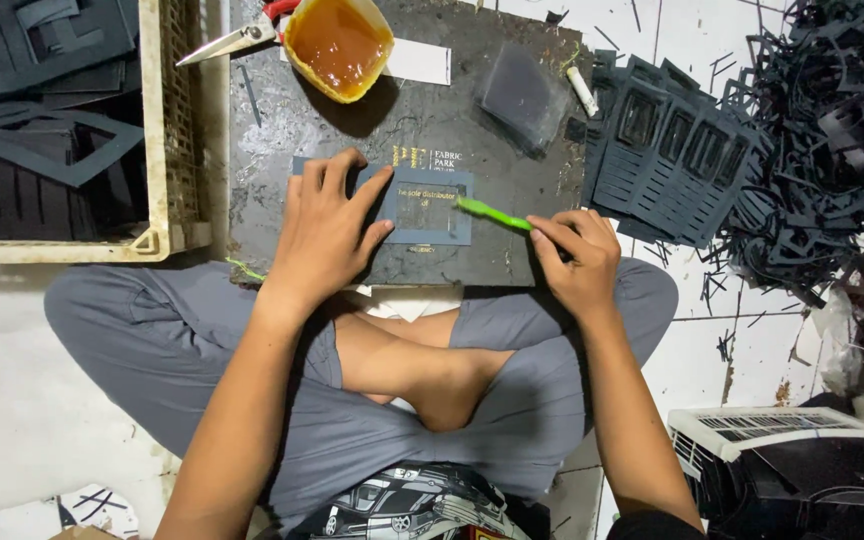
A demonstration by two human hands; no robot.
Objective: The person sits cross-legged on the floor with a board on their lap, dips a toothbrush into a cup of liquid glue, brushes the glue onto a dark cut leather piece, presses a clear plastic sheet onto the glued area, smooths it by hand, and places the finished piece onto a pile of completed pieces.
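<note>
The left hand (327,235) lies flat with fingers spread on a grey frame piece (422,205), pinning it to the dark board (472,110) across the lap so it cannot slide. The right hand (577,260) pinches a green brush (492,213), tip at the frame's edge; the tub of amber glue (337,45) sits within reach.

White tiled floor (742,340) w/ dark grout, dirty in spots, even overhead light
</note>
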